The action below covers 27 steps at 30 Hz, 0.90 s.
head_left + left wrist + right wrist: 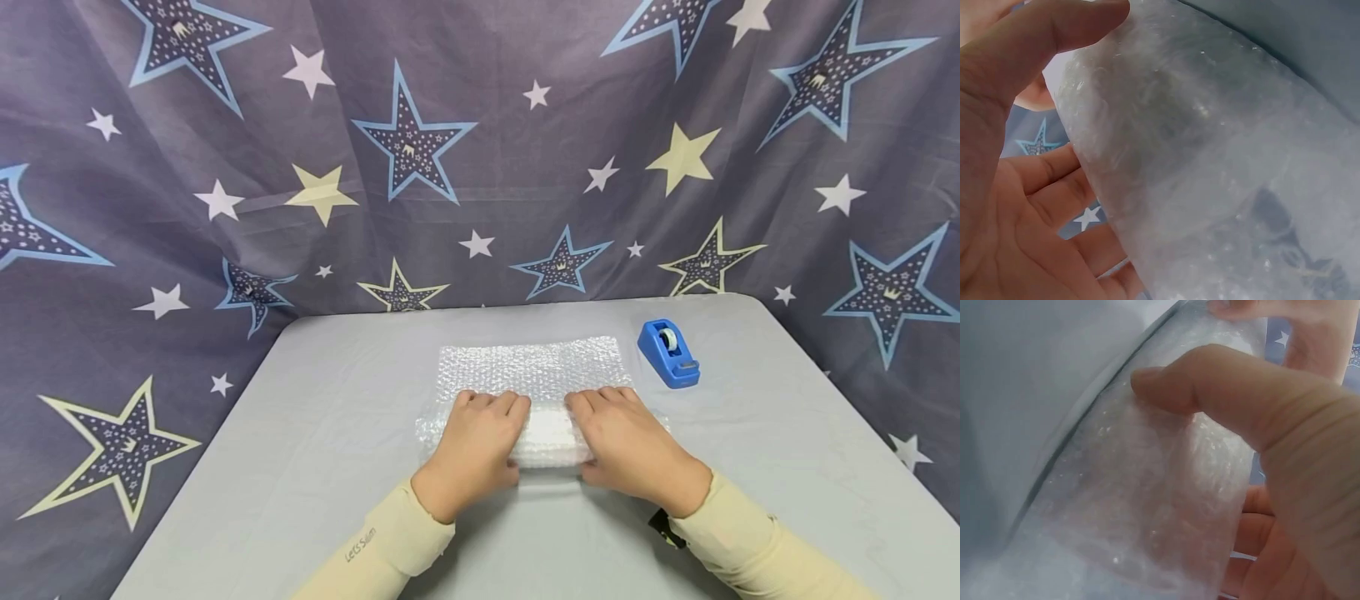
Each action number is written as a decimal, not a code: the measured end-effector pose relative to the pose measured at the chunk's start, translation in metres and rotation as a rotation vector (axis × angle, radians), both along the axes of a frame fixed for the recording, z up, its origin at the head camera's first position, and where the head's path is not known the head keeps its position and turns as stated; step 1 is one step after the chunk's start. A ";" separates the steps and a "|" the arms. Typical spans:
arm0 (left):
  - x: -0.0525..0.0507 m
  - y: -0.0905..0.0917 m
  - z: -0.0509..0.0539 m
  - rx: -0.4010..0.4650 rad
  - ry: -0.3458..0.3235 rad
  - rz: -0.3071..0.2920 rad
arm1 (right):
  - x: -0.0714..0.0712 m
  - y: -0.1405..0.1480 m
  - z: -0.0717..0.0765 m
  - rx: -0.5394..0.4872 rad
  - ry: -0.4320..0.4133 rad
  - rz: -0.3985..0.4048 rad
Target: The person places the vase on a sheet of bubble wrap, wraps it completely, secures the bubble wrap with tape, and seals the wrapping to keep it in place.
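Note:
Bubble wrap (536,367) lies on the table, its near part rolled into a thick bundle (551,437) with something white showing inside. My left hand (477,446) grips the bundle's left part, fingers over the top and thumb on the near side. On the right part, my right hand (630,442) holds it the same way. The left wrist view shows the left thumb pressed on the clear wrap (1210,156) and the fingers behind its edge. In the right wrist view the right thumb lies on the wrap (1147,487), fingers curled beyond it. What the bundle contains is hidden.
A blue tape dispenser (670,354) with a roll of tape stands at the back right of the grey-covered table (337,400), to the right of the wrap. A dark curtain (480,167) with a star pattern hangs behind the table and along both sides.

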<state>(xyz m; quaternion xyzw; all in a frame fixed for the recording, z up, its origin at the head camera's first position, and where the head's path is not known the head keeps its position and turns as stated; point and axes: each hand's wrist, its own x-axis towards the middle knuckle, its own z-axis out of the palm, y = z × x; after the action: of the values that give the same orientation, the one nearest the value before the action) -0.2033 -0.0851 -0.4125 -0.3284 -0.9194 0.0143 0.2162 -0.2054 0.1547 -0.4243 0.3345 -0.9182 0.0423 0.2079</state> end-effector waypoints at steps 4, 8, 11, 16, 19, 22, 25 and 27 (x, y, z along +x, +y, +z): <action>-0.001 -0.001 -0.001 0.003 -0.015 -0.022 | -0.001 0.001 0.000 0.003 -0.005 -0.004; -0.001 -0.001 0.000 -0.003 -0.023 -0.028 | -0.002 0.001 -0.001 0.010 -0.019 -0.007; -0.001 0.000 0.000 -0.006 -0.024 -0.024 | -0.002 0.000 0.000 0.012 -0.020 -0.006; -0.001 -0.001 0.000 -0.015 -0.022 -0.019 | -0.003 0.000 -0.001 0.006 -0.008 -0.007; -0.002 -0.001 -0.001 -0.022 -0.020 -0.016 | -0.004 0.000 -0.002 0.001 -0.012 -0.011; -0.003 -0.001 -0.002 -0.026 -0.021 -0.008 | -0.005 0.001 -0.003 -0.001 -0.027 -0.019; -0.005 -0.002 -0.004 -0.023 -0.024 0.000 | -0.006 0.002 -0.005 0.001 -0.036 -0.026; -0.007 -0.003 -0.006 -0.015 -0.032 0.000 | -0.007 0.002 -0.006 0.005 -0.035 -0.028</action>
<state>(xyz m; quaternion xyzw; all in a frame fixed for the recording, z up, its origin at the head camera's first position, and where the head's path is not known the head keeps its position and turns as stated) -0.2098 -0.0876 -0.4182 -0.3303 -0.9225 0.0161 0.1991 -0.2122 0.1566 -0.4304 0.3214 -0.9263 0.0431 0.1917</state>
